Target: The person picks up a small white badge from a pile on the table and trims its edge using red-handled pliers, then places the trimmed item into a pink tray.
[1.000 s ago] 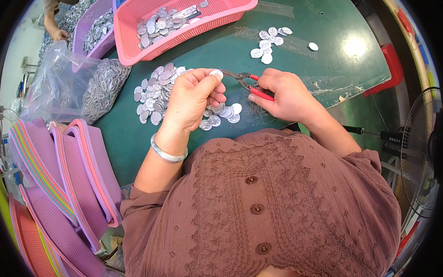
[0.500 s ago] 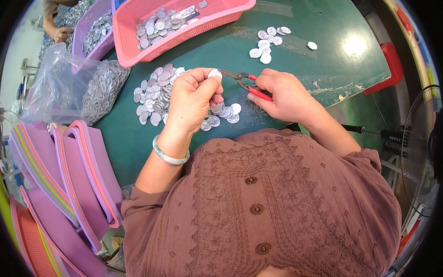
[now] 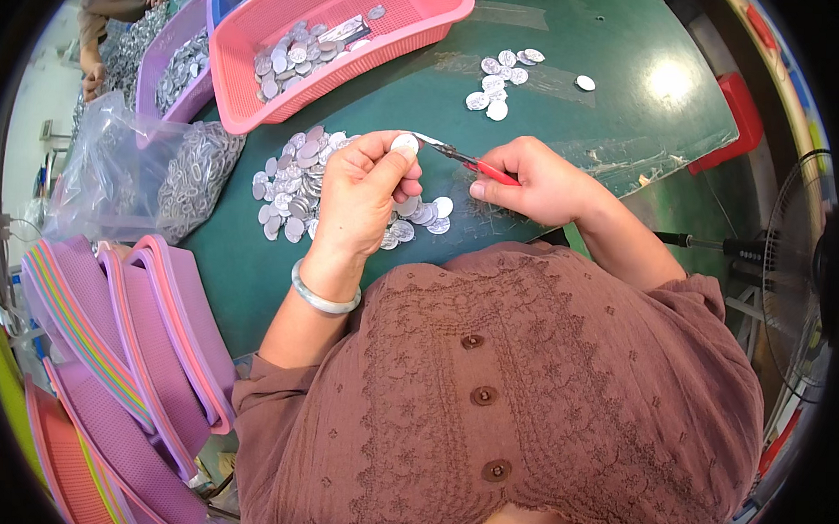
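My left hand (image 3: 355, 190) pinches a round silver metal disc (image 3: 405, 143) between thumb and fingers. In my right hand (image 3: 541, 181) is a pair of pliers (image 3: 471, 161) with red handles, my fingers closed round them. The dark jaws reach left to the disc's edge; whether they grip it is too small to tell. Under and beside my left hand lies a loose pile of silver discs (image 3: 294, 181). A smaller group of discs (image 3: 496, 84) lies farther off on the green table (image 3: 619, 103), with a single disc (image 3: 586, 83) to its right.
A pink basket (image 3: 339, 65) with more discs stands at the back. Left of it are a purple basket (image 3: 148, 86) and a clear plastic bag (image 3: 186, 194) of metal chain links. Purple baskets (image 3: 158, 336) are stacked lower left. Another person's hand (image 3: 93, 77) shows far left.
The pliers have turned in my right hand, and their two red handles now appear almost in line instead of spread. My left hand keeps hold of the disc in about the same place.
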Motion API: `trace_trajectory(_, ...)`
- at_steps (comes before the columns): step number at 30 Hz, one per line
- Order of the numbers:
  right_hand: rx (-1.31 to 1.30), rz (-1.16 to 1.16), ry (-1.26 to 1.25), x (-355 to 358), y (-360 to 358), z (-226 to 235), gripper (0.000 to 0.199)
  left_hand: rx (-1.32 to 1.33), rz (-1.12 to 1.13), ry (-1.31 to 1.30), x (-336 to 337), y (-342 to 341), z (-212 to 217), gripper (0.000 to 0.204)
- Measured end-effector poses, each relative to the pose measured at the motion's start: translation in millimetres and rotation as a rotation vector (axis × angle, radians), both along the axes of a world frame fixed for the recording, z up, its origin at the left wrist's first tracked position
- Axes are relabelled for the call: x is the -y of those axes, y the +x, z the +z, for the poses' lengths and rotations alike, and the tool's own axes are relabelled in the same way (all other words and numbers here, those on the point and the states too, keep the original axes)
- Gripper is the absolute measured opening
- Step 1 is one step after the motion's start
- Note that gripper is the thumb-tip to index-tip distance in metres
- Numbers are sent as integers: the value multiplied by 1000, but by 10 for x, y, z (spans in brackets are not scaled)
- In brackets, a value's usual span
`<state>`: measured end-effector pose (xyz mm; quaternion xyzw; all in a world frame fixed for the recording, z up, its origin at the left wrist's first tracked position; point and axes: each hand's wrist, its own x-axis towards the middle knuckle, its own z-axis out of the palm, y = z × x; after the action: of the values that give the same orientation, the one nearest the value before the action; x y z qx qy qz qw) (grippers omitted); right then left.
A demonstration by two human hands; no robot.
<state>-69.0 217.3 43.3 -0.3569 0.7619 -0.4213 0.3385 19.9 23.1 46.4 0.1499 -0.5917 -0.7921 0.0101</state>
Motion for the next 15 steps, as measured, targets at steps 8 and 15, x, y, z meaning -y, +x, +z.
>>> trace_trajectory(8,330,-64,-110,-61,-61,88,27,-9,48,51,-51,-31,28,15)
trace_trajectory(15,327,-178,-131,-175,-132,101,27,65,56,68,-74,-89,76,16)
